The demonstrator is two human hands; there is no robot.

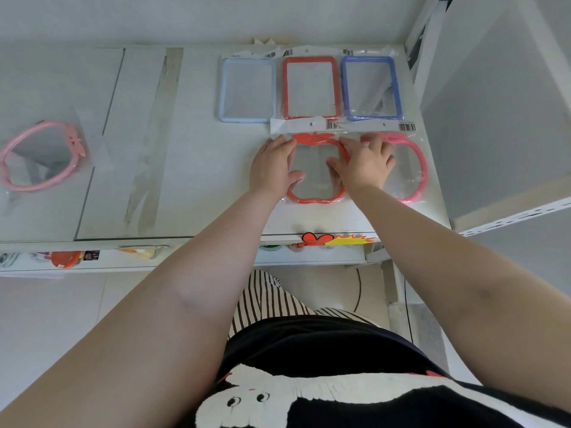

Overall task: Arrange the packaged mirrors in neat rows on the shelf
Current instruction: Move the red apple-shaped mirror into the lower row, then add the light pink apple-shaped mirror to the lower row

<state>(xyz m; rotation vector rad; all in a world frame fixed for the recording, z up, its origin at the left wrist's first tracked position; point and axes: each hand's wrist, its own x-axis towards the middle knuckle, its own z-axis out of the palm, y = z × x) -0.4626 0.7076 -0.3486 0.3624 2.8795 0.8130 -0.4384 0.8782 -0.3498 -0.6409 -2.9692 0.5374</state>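
Three rectangular packaged mirrors lie in a back row on the white shelf (191, 143): light blue (247, 91), red (310, 88), dark blue (370, 88). In front of them lie a red apple-shaped mirror (315, 168) and, to its right, a pink apple-shaped mirror (408, 168). My left hand (272, 165) presses flat on the red apple mirror's left edge. My right hand (364, 162) rests on its right edge, fingers spread, partly over the pink one. Another pink apple-shaped mirror (40, 156) lies alone at the far left.
A glass sheet (129, 149) with tape strips covers the shelf's left and middle. A white upright and side panel (494, 118) bound the shelf on the right. A lower shelf (123, 257) holds small coloured items. A yellow and red sticker (336, 239) marks the front edge.
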